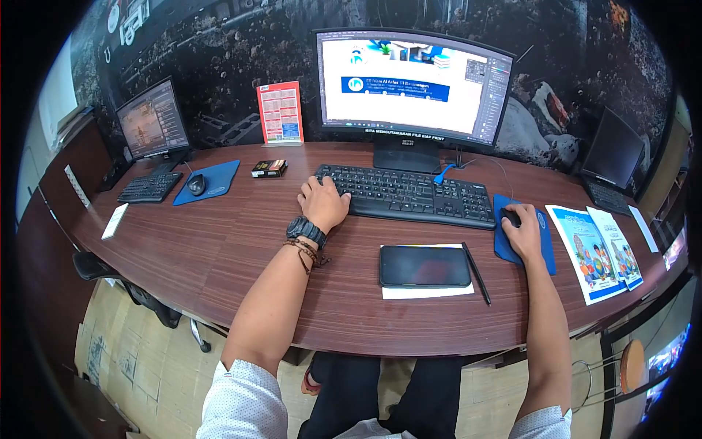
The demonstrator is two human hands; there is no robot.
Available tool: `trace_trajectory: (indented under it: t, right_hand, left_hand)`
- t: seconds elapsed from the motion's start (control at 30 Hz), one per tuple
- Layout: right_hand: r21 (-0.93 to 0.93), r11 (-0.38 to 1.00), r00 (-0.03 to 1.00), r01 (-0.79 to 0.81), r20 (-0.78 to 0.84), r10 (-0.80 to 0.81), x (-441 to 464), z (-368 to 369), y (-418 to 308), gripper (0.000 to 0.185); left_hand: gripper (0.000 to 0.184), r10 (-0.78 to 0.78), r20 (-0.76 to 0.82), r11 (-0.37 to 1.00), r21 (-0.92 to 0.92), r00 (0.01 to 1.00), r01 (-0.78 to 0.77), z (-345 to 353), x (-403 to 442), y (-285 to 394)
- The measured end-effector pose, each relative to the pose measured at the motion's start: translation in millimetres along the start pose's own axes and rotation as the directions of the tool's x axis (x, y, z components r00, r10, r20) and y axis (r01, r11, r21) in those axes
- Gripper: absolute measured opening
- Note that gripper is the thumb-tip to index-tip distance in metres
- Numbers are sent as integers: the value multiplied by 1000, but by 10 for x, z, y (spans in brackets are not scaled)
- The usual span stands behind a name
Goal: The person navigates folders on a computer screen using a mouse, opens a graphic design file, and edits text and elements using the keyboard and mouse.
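My left hand (324,203), with a dark watch (306,232) and bracelets at the wrist, rests on the left end of a black keyboard (409,192), fingers apart on the keys. On a blue mouse pad (545,245) at the right, my right hand (523,233) is closed over a black mouse (511,216). A large curved monitor (409,84) behind the keyboard shows a design with a blue banner. In front of the keyboard a dark phone (425,266) lies on white paper (428,293), a black pen (477,274) beside it.
At the left are another monitor (152,121), keyboard (150,187) and mouse (196,184). A red-and-white calendar (280,112) stands behind a small box (269,168). Booklets (589,252) and a dark monitor (614,148) are at the right.
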State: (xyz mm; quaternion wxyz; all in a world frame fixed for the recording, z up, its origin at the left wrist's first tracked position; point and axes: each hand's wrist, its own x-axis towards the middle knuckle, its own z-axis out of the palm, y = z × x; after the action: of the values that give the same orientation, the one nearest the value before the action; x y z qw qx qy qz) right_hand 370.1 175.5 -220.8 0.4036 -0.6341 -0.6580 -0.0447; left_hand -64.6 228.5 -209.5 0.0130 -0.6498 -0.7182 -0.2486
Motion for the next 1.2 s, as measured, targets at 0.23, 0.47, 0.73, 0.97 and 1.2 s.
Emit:
trace_trajectory:
  t: [0.23, 0.47, 0.73, 0.97, 1.2]
  right_hand:
    - [7, 1000, 1000, -11, -7, 11, -15, -8, -23, 34]
    - [34, 999, 999, 11, 36, -13, -2, -1, -24, 36]
    - [37, 998, 997, 55, 51, -57, -2, -3, -18, 36]
    - [53, 997, 996, 51, 76, -55, -5, -38, -79, 37]
    - [38, 998, 996, 45, 77, -48, -2, -31, -79, 36]
  left_hand:
    - [57, 5, 10, 1000, -13, 1000, -5, 8, 4, -3]
    - [57, 3, 27, 1000, -6, 1000, -2, -2, 0, 0]
    - [52, 155, 11, 983, -98, 988, -154, -80, -55, -10]
    - [45, 241, 29, 967, -85, 970, -238, -94, -50, 44]
    - [95, 80, 85, 995, -73, 993, -74, -74, -36, -16]
